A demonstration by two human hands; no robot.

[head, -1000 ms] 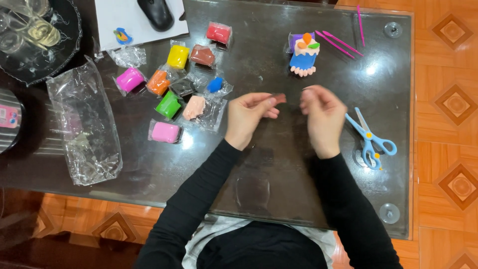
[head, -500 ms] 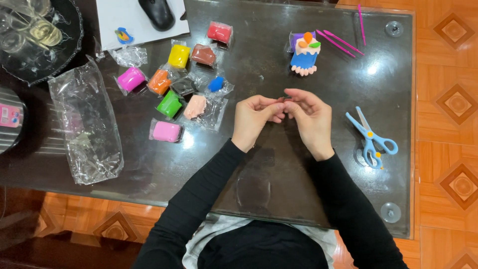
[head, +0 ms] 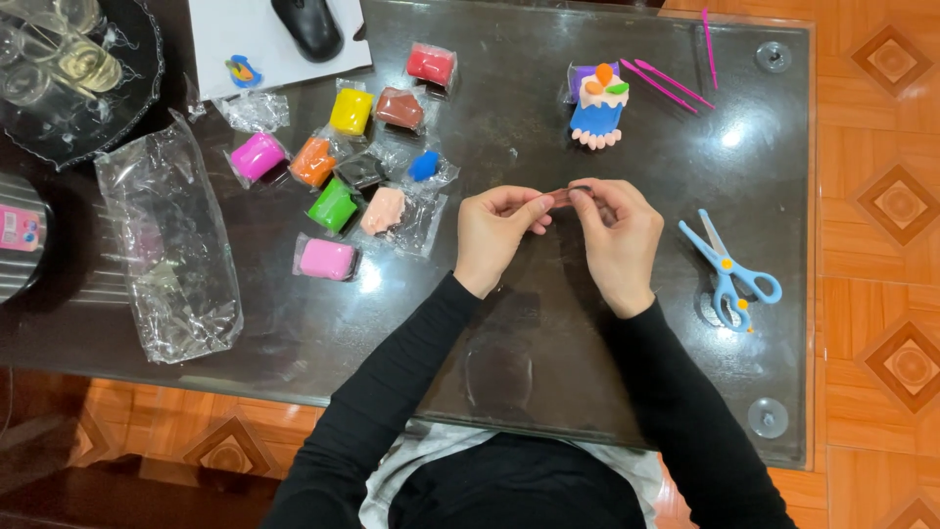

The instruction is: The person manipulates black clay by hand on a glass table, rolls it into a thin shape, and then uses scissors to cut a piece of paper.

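Note:
My left hand [head: 497,233] and my right hand [head: 619,235] meet above the middle of the dark glass table [head: 509,323]. Between their fingertips they pinch one small brown piece of modelling clay [head: 564,194]. To the left lie several wrapped clay blocks: pink [head: 326,259], green [head: 333,205], peach [head: 383,210], orange [head: 313,162], yellow [head: 351,111], brown [head: 399,108], red [head: 431,65], blue [head: 423,165] and magenta [head: 258,156]. A small clay figure [head: 598,106] in blue, white and orange stands at the back, beyond my hands.
Blue scissors [head: 729,272] lie right of my right hand. Pink modelling sticks [head: 669,83] rest at the back right. An empty clear plastic bag [head: 168,245] lies at the left. A black mouse [head: 305,24] sits on white paper [head: 230,39]; a glass tray [head: 69,69] is far left.
My hands, apart a second ago, have come together, and both now pinch the brown clay piece between their fingertips. Nothing else on the table has moved.

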